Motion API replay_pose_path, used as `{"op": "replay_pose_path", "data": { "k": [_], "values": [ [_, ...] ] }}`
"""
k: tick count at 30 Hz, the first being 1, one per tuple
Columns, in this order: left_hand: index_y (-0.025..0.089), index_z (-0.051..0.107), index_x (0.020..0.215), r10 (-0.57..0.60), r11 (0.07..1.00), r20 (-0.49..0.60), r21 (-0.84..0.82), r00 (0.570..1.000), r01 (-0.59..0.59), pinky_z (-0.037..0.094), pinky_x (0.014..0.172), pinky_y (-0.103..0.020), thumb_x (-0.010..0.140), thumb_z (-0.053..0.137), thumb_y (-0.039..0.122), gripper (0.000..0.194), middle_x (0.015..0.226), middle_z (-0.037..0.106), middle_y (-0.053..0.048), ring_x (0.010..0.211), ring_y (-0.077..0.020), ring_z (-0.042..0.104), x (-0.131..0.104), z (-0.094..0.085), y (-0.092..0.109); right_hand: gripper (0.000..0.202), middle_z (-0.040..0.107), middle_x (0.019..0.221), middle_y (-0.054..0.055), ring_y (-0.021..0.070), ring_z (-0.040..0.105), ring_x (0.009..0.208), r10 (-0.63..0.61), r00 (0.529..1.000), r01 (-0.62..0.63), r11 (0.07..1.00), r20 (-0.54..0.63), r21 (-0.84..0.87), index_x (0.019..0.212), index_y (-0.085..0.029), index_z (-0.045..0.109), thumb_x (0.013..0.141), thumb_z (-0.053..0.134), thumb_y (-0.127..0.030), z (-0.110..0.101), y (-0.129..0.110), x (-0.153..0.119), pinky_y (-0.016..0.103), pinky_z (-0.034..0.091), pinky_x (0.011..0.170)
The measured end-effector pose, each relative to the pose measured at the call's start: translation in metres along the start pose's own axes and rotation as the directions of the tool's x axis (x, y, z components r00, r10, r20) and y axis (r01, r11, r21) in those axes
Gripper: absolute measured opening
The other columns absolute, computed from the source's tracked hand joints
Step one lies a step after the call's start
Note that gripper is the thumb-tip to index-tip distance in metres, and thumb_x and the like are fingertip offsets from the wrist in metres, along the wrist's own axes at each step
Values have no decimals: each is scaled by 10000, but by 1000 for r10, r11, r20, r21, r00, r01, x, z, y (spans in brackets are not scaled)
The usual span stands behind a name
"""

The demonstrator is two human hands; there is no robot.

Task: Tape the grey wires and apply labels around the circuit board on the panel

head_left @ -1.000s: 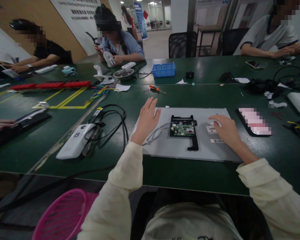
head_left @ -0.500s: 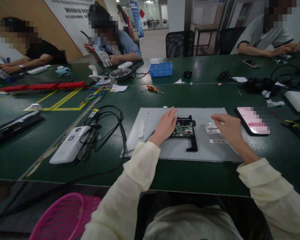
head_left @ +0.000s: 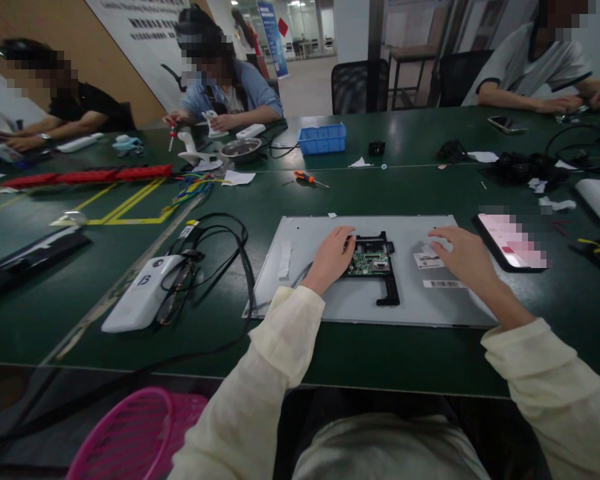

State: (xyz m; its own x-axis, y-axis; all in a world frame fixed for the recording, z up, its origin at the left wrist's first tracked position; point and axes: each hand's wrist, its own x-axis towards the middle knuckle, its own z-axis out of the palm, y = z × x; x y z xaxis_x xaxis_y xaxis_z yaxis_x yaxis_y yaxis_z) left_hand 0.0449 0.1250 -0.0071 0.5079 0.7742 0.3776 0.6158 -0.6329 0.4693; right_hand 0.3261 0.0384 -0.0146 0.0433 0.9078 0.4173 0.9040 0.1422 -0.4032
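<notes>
A flat grey panel lies on the table in front of me. Near its middle sits a black plastic frame around a green circuit board. My left hand is closed over the frame's left side, its fingers bent and hiding that part. Over the panel's right side is my right hand, thumb and index finger apart, with nothing clearly held. Beneath those fingers are a white label and a small whitish scrap. A barcode strip is nearer me.
Right of the panel lies a lit phone. Left are a white power bank and looped black cables. Beyond are an orange screwdriver, a blue basket and a metal bowl. Several people sit across the table.
My right thumb and index finger have moved apart from a near pinch. My left fingers have bent more over the frame. Across the table, a person's hands and tool have lowered.
</notes>
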Motion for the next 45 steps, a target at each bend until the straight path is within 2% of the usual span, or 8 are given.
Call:
{"op": "replay_pose_path", "data": {
  "k": [5, 8, 16, 21, 25, 29, 37, 45],
  "values": [
    [158, 545, 1142, -7, 1000, -11, 21, 1000, 7, 442, 986, -336, 945, 376, 222, 267, 1156, 598, -90, 1091, -195, 560, 0, 0, -1, 256, 687, 1032, 86, 236, 651, 877, 28, 994, -31, 999, 109, 23, 1016, -190, 691, 807, 556, -253, 4, 8, -1, 397, 512, 834],
    [155, 545, 1138, -17, 999, -26, 31, 1000, 18, 444, 981, -343, 938, 385, 212, 261, 1145, 599, -91, 1081, -199, 561, -1, 0, -1, 259, 685, 997, 86, 205, 652, 782, 65, 990, -73, 996, 128, 55, 1015, -186, 696, 798, 578, -264, 4, 8, -2, 363, 531, 756],
    [162, 554, 1118, -32, 999, -8, 42, 999, 32, 453, 970, -349, 924, 403, 196, 248, 1126, 602, -88, 1068, -204, 567, -1, -1, 0, 244, 685, 879, 55, 190, 645, 715, 116, 979, -138, 982, 168, 128, 1005, -214, 698, 801, 566, -242, 2, 3, -3, 342, 535, 689],
    [169, 561, 1112, -34, 998, 0, 46, 999, 34, 459, 961, -351, 923, 404, 197, 247, 1129, 603, -85, 1061, -204, 569, -1, -1, 0, 255, 674, 945, 82, 192, 640, 705, 110, 987, -116, 992, 121, 47, 999, -196, 698, 792, 592, -299, 3, 7, -2, 365, 524, 722],
    [167, 564, 1105, -40, 998, 0, 52, 999, 40, 460, 957, -348, 918, 407, 187, 245, 1117, 605, -83, 1052, -204, 573, -1, -1, 0, 274, 677, 975, 89, 211, 653, 766, 114, 983, -118, 993, 146, 17, 998, -191, 698, 790, 600, -340, 2, 11, -2, 379, 516, 766],
    [164, 566, 1096, -33, 998, -5, 47, 999, 34, 463, 954, -347, 917, 408, 187, 239, 1112, 606, -86, 1047, -203, 573, -1, -1, 0, 265, 688, 975, 82, 220, 662, 801, 114, 976, -128, 990, 188, 66, 971, -191, 703, 791, 596, -353, 1, 13, -2, 378, 523, 767],
    [180, 566, 1090, -42, 998, 7, 48, 999, 42, 460, 969, -349, 912, 415, 182, 233, 1123, 602, -77, 1065, -201, 570, -1, 0, 0, 190, 702, 869, 56, 209, 667, 790, 114, 978, -148, 969, 173, 197, 936, -204, 659, 773, 591, -271, 2, 5, -2, 363, 546, 728],
    [173, 549, 1127, -40, 998, 3, 44, 999, 40, 453, 978, -353, 913, 414, 184, 253, 1139, 598, -85, 1081, -207, 562, -2, 0, -2, 219, 715, 823, 37, 205, 676, 721, 183, 971, -213, 955, 151, 208, 976, -223, 671, 772, 611, -271, -1, -7, -1, 372, 551, 721]
  ]
}}
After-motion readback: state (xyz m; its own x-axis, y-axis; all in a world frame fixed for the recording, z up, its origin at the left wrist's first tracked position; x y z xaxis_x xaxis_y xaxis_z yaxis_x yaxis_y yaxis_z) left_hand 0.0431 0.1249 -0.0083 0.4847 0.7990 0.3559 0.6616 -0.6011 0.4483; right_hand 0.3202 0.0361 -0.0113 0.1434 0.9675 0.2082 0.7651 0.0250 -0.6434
